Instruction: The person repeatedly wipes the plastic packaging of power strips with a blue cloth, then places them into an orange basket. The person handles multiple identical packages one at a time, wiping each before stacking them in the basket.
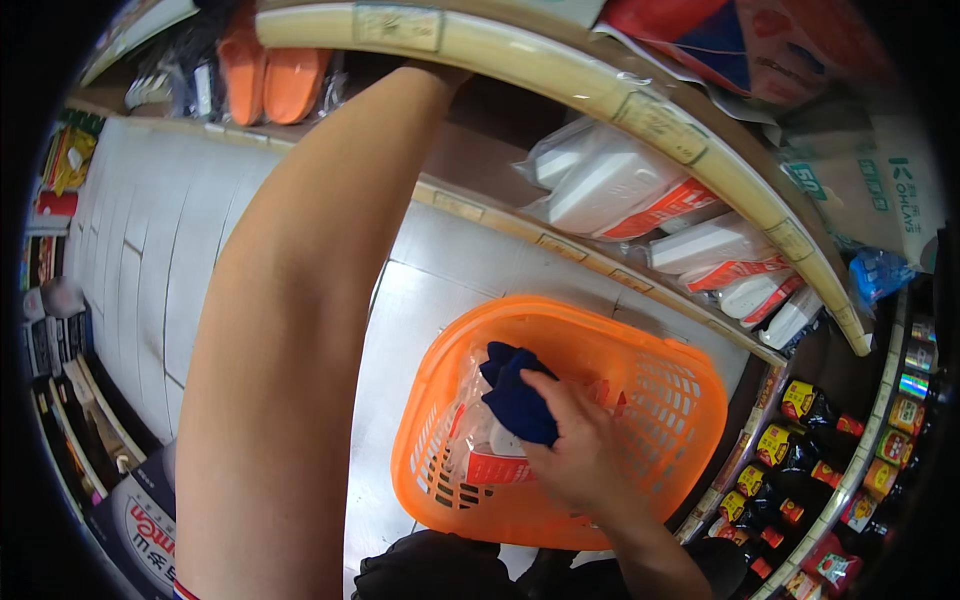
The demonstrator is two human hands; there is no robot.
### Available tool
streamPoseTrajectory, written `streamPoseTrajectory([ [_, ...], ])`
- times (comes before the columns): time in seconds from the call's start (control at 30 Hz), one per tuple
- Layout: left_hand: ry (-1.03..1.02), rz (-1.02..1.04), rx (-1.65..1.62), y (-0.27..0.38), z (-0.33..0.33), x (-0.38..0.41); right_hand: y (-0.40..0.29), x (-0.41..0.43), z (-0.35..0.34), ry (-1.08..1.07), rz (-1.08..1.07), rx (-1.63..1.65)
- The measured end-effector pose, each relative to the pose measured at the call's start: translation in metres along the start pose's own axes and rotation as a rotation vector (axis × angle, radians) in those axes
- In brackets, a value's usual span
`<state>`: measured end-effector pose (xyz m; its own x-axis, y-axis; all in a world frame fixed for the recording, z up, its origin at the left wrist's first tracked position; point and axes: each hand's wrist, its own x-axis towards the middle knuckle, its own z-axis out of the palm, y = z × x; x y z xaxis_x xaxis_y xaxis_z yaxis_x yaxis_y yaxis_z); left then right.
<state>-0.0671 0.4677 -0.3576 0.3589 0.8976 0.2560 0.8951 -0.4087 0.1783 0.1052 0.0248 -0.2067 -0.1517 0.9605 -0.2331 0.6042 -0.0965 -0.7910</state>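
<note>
My right hand (581,442) grips a dark blue bundled cloth (525,397) inside an orange plastic basket (559,534). Under and beside the cloth lie clear plastic packages with red-and-white labels (499,466). My left forearm reaches up and away across the view, and its hand is out of sight behind the edge of the upper shelf (525,52).
Packs of white items in clear wrap (622,180) lie on the lower shelf. A pair of orange slippers (292,82) stands at upper left. Dark bottles with yellow labels (780,446) line the right shelf. A dark printed carton (139,525) sits lower left.
</note>
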Motion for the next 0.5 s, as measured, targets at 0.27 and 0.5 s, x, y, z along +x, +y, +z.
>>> streamPoseTrajectory([
  [0.27, -0.006, 0.061, 0.167, -0.002, 0.000, 0.003, 0.008, -0.010, 0.004, 0.054, 0.067, -0.009],
  [0.5, 0.420, 0.207, 0.335, -0.007, -0.039, -0.048, 0.014, -0.016, 0.000, 0.065, 0.085, 0.108],
])
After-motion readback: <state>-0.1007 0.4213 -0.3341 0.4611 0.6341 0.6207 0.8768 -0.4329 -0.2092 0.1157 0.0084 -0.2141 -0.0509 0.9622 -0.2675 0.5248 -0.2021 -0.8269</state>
